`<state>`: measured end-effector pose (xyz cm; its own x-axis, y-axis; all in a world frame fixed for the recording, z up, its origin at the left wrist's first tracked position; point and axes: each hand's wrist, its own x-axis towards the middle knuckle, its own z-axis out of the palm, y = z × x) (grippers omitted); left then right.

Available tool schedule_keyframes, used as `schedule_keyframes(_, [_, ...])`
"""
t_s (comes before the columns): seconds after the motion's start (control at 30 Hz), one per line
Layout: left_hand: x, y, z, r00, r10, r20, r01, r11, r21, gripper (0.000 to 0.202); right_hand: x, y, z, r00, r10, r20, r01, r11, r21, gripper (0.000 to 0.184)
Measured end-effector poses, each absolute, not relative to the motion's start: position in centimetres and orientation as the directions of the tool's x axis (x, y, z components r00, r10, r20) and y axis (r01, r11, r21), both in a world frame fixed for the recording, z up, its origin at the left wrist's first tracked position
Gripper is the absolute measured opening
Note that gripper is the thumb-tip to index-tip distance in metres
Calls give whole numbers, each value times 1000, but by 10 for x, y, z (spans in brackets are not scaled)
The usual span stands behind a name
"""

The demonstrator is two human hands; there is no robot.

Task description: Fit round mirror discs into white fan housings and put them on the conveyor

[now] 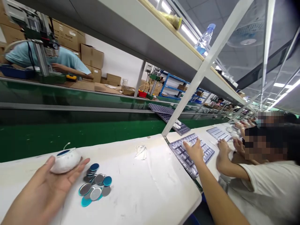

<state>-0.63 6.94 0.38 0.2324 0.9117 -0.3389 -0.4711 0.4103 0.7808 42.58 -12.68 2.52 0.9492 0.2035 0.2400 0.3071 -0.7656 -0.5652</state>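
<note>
My left hand (50,186) is palm up at the lower left, with a white rounded piece (67,162) resting between thumb and fingers. A dark blue disc sits in the top of this piece, and a thin white strand sticks up from it. Beside the hand lies a loose pile of round discs (96,194), some silver-grey, some blue. My right hand (195,151) is stretched out over a clear compartment tray (174,147) at the right. Its fingers are closed around a small white piece (185,143), partly hidden by them.
A crumpled white scrap (141,152) lies on the white table (150,187). A slanted white post (187,100) stands close to the tray. Behind runs a green conveyor belt (93,131) with dark trays (173,120) on it. Co-workers sit at right; another person (72,61) works beyond the belt.
</note>
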Motion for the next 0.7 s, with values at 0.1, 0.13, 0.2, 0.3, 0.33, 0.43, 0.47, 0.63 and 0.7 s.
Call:
schedule_keyframes(0.1, [-4,60,15,307,885,-350,-491,462,739,29,442,-132,23,932,272,239,359,-780,-513,78])
schedule_keyframes(0.13, [-4,55,17,299,887,-351,-466,457,757,26,438,-130,24,917,305,258,397,-769,-501,81])
schedule_keyframes(0.2, [-4,47,18,248,914,-322,-416,400,817,19,416,-122,25,876,369,310,479,-731,-485,88])
schedule_keyframes(0.3, [-4,31,18,309,918,-248,-328,348,878,25,344,-102,25,761,534,367,637,-513,-575,86])
schedule_keyframes(0.33, [-3,25,20,378,893,-245,-305,370,877,27,311,-94,24,679,627,382,674,-325,-664,83])
schedule_keyframes(0.43, [3,5,28,585,776,-235,-326,491,808,31,212,-70,21,397,811,430,572,148,-807,85])
schedule_keyframes(0.47, [4,0,32,620,753,-222,-368,529,764,33,187,-63,20,334,852,403,509,196,-838,85])
schedule_keyframes(0.63, [1,-2,36,576,783,-233,-527,574,627,33,154,-37,12,174,938,299,397,211,-893,47])
schedule_keyframes(0.7, [-3,5,32,511,817,-265,-532,544,649,32,167,-34,8,113,969,220,525,130,-841,22])
